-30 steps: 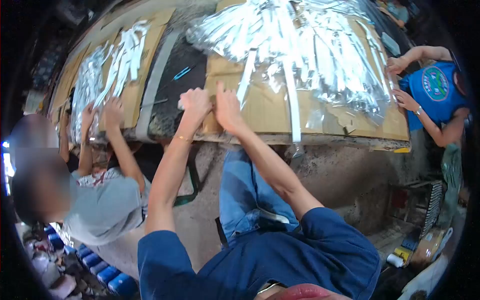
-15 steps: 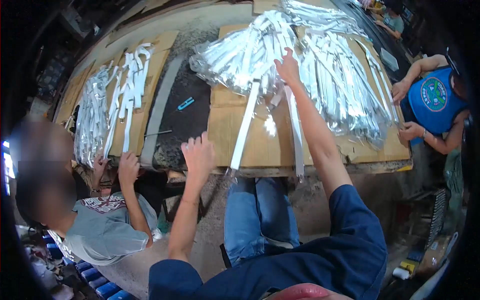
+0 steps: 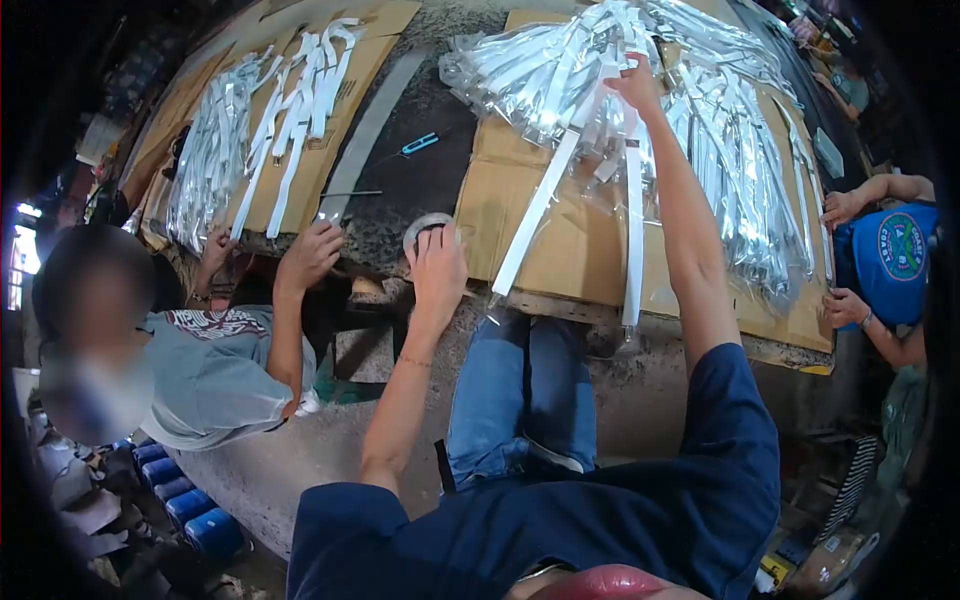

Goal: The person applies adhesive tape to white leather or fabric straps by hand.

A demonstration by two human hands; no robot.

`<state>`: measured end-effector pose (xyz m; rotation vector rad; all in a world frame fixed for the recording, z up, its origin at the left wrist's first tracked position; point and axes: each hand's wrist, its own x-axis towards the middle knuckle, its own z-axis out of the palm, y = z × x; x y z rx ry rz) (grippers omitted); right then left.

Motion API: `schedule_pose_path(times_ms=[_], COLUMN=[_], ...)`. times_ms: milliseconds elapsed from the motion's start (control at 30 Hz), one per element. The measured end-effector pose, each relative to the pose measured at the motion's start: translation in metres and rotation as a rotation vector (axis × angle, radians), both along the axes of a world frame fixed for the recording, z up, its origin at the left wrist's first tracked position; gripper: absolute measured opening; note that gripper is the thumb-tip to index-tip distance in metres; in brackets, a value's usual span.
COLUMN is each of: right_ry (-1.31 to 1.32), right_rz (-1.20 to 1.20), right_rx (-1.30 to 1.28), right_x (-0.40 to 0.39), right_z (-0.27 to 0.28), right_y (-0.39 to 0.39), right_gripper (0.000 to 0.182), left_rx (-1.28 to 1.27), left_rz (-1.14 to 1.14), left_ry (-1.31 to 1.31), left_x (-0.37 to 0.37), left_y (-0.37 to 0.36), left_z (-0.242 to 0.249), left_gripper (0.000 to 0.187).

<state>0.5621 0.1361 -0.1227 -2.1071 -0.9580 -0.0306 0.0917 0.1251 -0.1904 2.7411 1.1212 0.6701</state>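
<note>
My left hand [image 3: 437, 268] is at the table's front edge, fingers curled over a pale round roll [image 3: 426, 222] that is partly covered by them. Farther forward, my right hand [image 3: 627, 84] reaches into a heap of white strips in clear plastic [image 3: 560, 75], thumb and finger closing on a white strip near its upper end. Two long wrapped strips, a left one [image 3: 540, 215] and a right one [image 3: 635, 235], hang down from the heap over the cardboard [image 3: 510, 175], their lower ends at the table edge.
At left, a person in grey [image 3: 215, 365] has both hands by more white strips [image 3: 210, 150]. A person in blue [image 3: 890, 250] stands at the right edge. A blue-handled tool [image 3: 420, 143] and a thin rod [image 3: 352, 193] lie on the dark strip between cardboard sheets.
My left hand has come down onto the round roll, now visible. My right hand has turned, its fingers closing at the heap. The whole view has shifted.
</note>
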Motion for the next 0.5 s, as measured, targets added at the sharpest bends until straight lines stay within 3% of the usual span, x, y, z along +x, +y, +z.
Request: schedule_pose_path(times_ms=[100, 200, 300, 433, 500], right_ry=[-0.042, 0.213, 0.261, 0.284, 0.262], right_rz=[0.057, 0.165, 0.224, 0.335, 0.352], right_rx=[0.096, 0.374, 0.498, 0.688, 0.742], right_x=[-0.007, -0.039, -0.059, -0.091, -0.117], right_z=[0.005, 0.033, 0.051, 0.084, 0.111], right_y=[-0.013, -0.043, -0.072, -0.116, -0.14], right_gripper=[0.083, 0.081, 0.079, 0.078, 0.08], left_rx=[0.021, -0.003, -0.052, 0.019, -0.061], left_rz=[-0.047, -0.102, -0.139, -0.17, -0.191], left_ry=[-0.089, -0.144, -0.172, -0.31, -0.405], left_x=[0.008, 0.011, 0.005, 0.007, 0.019], left_y=[0.014, 0.026, 0.026, 0.009, -0.008], left_z=[-0.008, -0.008, 0.002, 0.045, 0.079], left_gripper=[0.042, 0.045, 0.05, 0.047, 0.036])
